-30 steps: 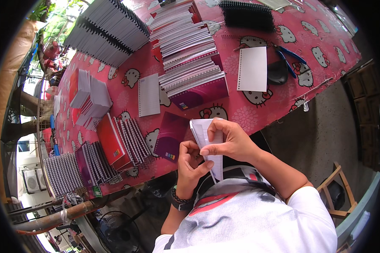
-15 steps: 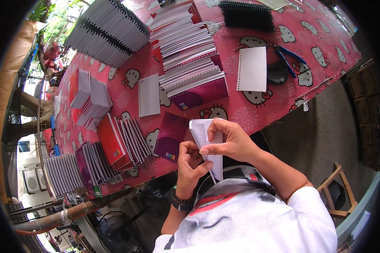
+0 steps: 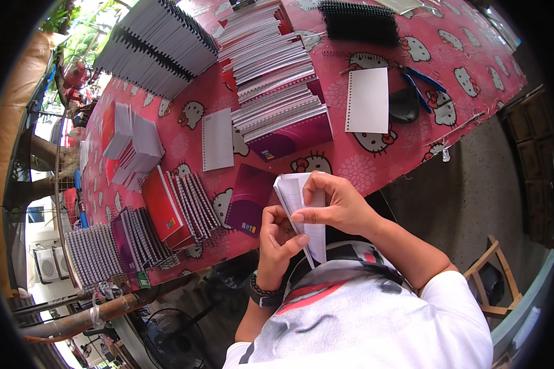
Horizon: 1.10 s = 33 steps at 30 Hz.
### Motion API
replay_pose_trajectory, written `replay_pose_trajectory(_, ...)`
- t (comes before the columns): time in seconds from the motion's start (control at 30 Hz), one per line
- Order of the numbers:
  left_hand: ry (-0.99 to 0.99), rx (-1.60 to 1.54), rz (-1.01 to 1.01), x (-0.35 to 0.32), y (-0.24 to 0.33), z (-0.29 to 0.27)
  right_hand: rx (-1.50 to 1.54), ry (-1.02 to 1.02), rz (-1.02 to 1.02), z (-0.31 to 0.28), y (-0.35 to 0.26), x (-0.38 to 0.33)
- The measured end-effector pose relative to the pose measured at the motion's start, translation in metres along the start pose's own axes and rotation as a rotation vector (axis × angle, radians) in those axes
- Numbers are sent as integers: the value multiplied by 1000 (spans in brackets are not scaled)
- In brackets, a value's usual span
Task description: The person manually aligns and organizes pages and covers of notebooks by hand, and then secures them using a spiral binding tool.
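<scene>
Between my two hands, close to my body, stands a stack of white notebook pages [image 3: 314, 237], its sheets slightly fanned. My left hand [image 3: 279, 241] grips the near left side of the pages, thumb across the edge. Pinching the sheets from the right is my right hand [image 3: 335, 202], thumb and forefinger curled together. A purple notebook cover [image 3: 250, 200] lies on the table just beyond my left hand. Further off, a long row of unbound notebooks [image 3: 280, 126] with punched edges stands on the table.
The pink patterned table [image 3: 357, 160] also holds pliers [image 3: 420, 89] with blue handles, a punched white sheet [image 3: 367, 100], another sheet [image 3: 217, 139], black spiral coils [image 3: 358, 24], spiral-bound notebooks [image 3: 157, 46] and red notebooks [image 3: 166, 209]. Below the table's left edge stands a fan [image 3: 173, 337].
The top of the page stack has shifted slightly to the left and its sheets are fanned a little wider. Both hands keep nearly the same place and grip.
</scene>
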<state>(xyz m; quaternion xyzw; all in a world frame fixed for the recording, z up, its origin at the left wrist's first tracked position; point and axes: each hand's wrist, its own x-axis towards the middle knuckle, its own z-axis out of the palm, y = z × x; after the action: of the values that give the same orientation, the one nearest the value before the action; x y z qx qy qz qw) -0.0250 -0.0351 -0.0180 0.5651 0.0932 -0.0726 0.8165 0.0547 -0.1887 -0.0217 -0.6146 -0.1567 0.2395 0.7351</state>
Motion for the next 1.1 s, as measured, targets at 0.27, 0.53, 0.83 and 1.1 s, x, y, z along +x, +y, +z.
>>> replay_pose_trajectory(0.27, -7, -127, -48, 1, 0, 0, 75, 33, -10, 0, 3, 0)
replay_pose_trajectory(0.53, 19, -53, -27, 1, -1, 0, 57, 2, -56, 3, -6, -2)
replay_pose_trajectory(0.83, -20, 37, 11, 0, -4, -1, -150, 12, -101, 1, 2, 1)
replay_pose_trajectory(1.1, -13, -17, -3, 0, -3, 0, -98, 5, -74, 1, 1, 0)
